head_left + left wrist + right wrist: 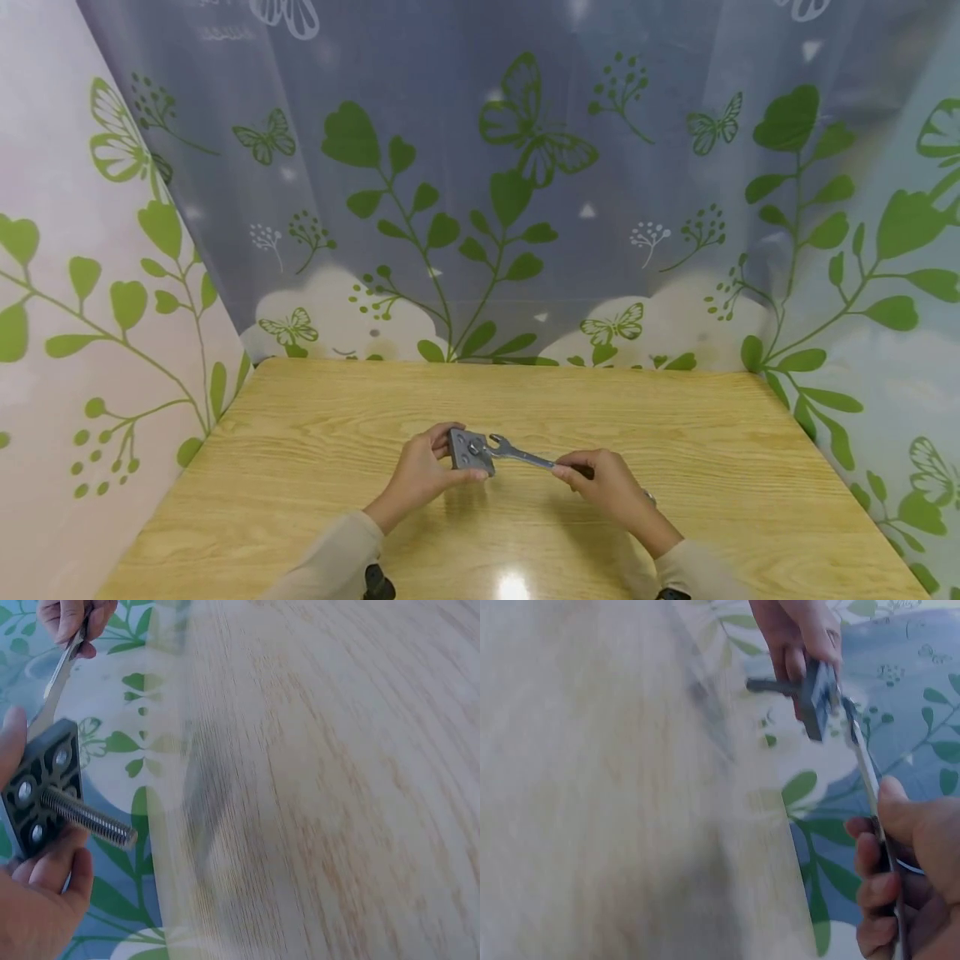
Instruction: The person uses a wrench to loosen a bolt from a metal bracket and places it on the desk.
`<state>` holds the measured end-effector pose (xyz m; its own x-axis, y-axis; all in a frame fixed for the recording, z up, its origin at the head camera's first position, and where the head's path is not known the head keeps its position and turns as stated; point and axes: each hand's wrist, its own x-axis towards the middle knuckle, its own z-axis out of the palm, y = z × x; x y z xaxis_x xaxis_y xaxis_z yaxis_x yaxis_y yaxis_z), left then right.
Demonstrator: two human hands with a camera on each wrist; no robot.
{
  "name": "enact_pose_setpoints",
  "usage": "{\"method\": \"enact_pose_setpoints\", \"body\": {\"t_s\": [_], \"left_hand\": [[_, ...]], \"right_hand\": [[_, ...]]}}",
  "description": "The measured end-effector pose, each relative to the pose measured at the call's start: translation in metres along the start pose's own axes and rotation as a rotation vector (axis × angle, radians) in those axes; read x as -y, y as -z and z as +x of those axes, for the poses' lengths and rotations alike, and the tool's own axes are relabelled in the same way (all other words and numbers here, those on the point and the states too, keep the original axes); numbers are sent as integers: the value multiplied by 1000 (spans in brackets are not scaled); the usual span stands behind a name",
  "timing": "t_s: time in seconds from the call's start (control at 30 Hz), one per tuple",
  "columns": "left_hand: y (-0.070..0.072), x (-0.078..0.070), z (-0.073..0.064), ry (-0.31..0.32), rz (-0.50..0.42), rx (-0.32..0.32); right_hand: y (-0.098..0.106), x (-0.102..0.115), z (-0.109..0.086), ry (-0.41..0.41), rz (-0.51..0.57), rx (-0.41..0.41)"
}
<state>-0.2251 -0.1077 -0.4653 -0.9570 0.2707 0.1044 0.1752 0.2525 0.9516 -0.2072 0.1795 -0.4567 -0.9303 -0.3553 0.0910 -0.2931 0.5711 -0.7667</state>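
My left hand (422, 468) grips a grey square plate (462, 463) with round holes by its edges, above the table. In the left wrist view a threaded bolt (94, 819) sticks out of the middle of the plate (66, 761). A shiny bolt head or nut (475, 448) sits on the plate's other face. My right hand (606, 487) holds a metal wrench (525, 455) by its handle, fingers curled round it. The wrench's open end is right beside the nut; whether it touches cannot be told.
Below both hands lies a wood-grain table (337, 400). A curtain (450, 275) printed with green leaves and butterflies hangs behind the table's far edge, and similar printed sheets (97, 275) stand at both sides.
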Motion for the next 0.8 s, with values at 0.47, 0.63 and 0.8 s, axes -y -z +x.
{"method": "enact_pose_setpoints", "body": {"t_s": [0.47, 0.63, 0.8], "left_hand": [[-8, 2, 0, -33, 55, -98], [-8, 2, 0, -44, 58, -103], [-8, 3, -1, -53, 17, -84]], "right_hand": [[-28, 18, -10, 9, 52, -102], [-29, 22, -11, -8, 42, -107], [-29, 21, -12, -8, 21, -92]]}}
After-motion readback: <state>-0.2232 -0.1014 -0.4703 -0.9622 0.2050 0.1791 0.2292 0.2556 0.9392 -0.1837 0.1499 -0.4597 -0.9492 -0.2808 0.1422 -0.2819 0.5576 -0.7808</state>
